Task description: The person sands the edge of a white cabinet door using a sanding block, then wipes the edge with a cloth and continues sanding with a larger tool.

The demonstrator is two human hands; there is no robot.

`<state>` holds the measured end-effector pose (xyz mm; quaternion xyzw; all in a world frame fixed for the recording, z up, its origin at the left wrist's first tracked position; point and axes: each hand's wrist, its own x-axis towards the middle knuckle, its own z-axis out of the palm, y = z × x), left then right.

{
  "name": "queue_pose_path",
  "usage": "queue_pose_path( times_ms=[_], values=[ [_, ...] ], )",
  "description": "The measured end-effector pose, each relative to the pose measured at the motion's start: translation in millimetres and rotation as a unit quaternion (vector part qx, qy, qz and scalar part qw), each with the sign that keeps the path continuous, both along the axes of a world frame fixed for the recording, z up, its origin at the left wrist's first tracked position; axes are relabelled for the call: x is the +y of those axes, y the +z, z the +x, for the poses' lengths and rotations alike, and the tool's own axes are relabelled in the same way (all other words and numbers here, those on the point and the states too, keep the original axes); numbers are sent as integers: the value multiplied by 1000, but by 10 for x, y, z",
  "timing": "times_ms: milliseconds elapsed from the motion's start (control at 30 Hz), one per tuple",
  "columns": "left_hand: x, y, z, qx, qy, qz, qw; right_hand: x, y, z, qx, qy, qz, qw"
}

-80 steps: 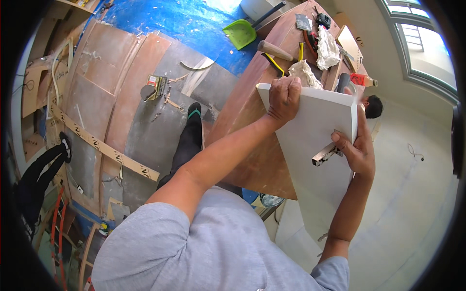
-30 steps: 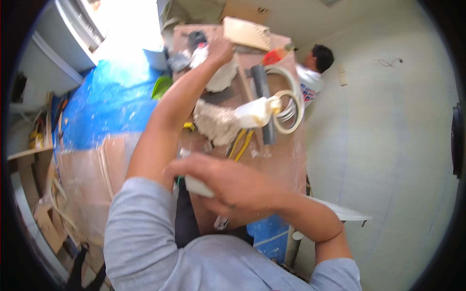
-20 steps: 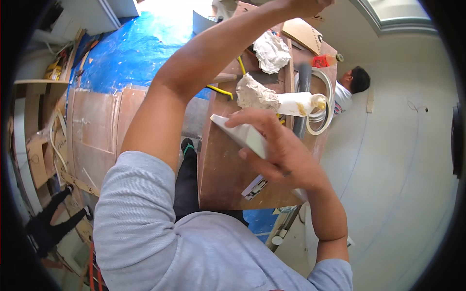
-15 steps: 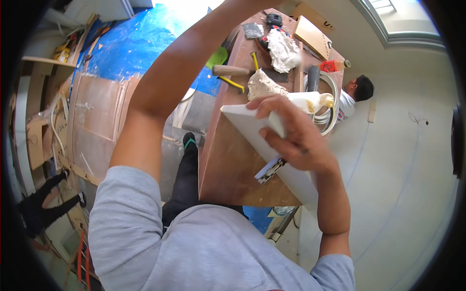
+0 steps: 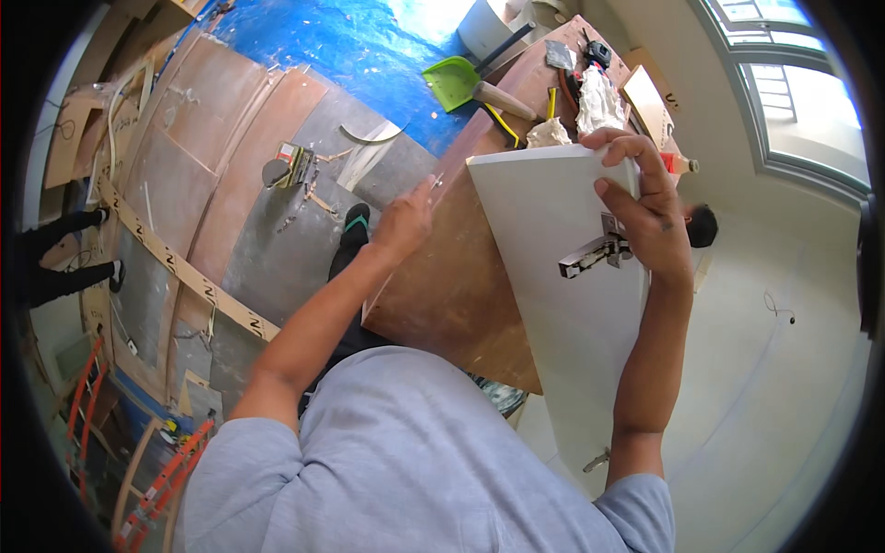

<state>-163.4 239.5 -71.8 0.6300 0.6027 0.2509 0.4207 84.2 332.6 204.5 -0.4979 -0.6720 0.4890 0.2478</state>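
My right hand (image 5: 643,205) grips the upper right edge of a white cabinet door panel (image 5: 562,304), held upright over the brown workbench (image 5: 442,286). A metal hinge (image 5: 590,256) is fixed to the panel just below my fingers, and a second hinge (image 5: 597,458) shows near its lower end. My left hand (image 5: 406,217) hovers left of the panel with its fingers pinched on a small thin pale object, likely a screw (image 5: 436,179).
The bench's far end carries a green dustpan (image 5: 452,81), crumpled rags (image 5: 597,97), a board and tools. Another person's head (image 5: 701,226) shows behind the panel. Cardboard sheets (image 5: 203,184) and a blue tarp (image 5: 369,46) cover the floor at left; red ladder (image 5: 157,479) at lower left.
My left arm has come down from the bench's far end to the panel's left edge, now pinching a small item. The panel stands more upright, my right hand higher on its edge.
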Motion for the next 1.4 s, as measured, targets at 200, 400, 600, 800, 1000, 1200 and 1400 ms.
queue_pose_path(
  times_ms=[200,400,600,800,1000,1200,1400],
  values=[
    [-28,-137,369,-8,30,14,999,-24,40,-49,-34,13,29,999],
    [-25,-138,421,38,-2,13,999,-37,16,-30,4,-8,-3,1000],
    [-16,-245,391,38,-15,39,998,-53,-17,-50,-38,-7,25,999],
    [5,-219,388,47,-30,19,998,-81,5,-115,7,-30,-17,999],
    [54,-196,397,53,-38,3,998,-75,6,-114,-16,6,26,1000],
    [84,-207,391,61,-47,18,997,-84,-4,-125,-20,-1,29,999],
    [213,-64,344,115,-93,-3,989,-109,32,-160,-37,-20,6,999]
  ],
)
